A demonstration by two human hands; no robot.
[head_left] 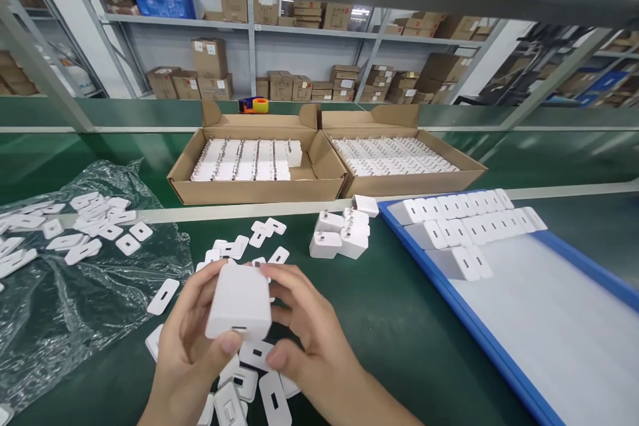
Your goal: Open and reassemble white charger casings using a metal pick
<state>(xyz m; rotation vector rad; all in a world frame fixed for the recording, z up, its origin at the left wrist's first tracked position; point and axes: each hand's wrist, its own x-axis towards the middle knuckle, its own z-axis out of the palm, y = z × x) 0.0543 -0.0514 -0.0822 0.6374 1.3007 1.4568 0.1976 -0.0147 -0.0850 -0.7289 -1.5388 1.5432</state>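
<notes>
Just left of the blue tray [499,353] | left hand [187,353] and right hand [312,346] are gripping one white charger [239,303] | thumbs are best pressing its port end squarely, over the loose face plates [259,379]

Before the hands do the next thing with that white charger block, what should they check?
1. White charger block gripped by both the left hand and the right hand: ok.
2. Port end faces the camera: ok.
3. Flat white covers lie below the hands on the green table, within reach: ok.
4. Cover already fitted on the block: cannot tell.
5. Blue tray has free room beside its rows: ok.
6. Loose chargers wait nearby: ok.
</notes>
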